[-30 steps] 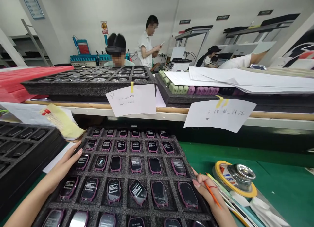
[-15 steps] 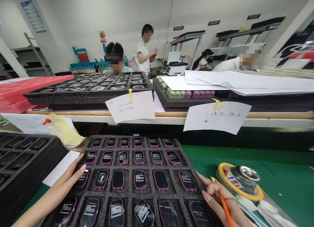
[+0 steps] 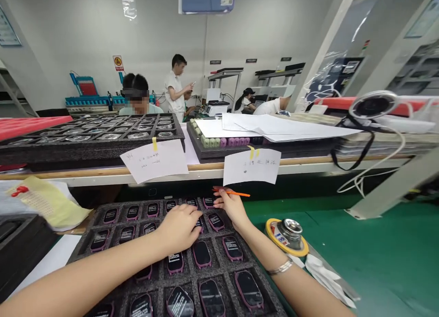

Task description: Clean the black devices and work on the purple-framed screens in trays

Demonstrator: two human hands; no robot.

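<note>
A black foam tray (image 3: 219, 255) fills the lower middle, with purple-framed smartwatches in its square pockets. Many screens show white text; some are dark. My left hand (image 3: 180, 228) lies over the second row, palm down, thumb apart from the fingers around a watch partly covered by it. I cannot make out contact there, and the forearm hides several pockets. At the tray's far right corner, my right hand (image 3: 229, 206) grips a thin orange stick (image 3: 238, 194), which points right. Its fingertips are beside the last watch (image 3: 208, 202) of the back row.
A shelf edge (image 3: 202, 171) crosses behind the tray, with paper labels hanging from it and more foam trays above. Right of my forearm, a yellow-rimmed tape roll (image 3: 270, 237) carries a metal-topped bottle (image 3: 291, 230). Another black tray (image 3: 24, 244) stands left. People are behind the shelf.
Both hands have left the tray's sides: the left moved right over the watches, the right moved forward to the far corner, still with the orange stick. The view has turned right.
</note>
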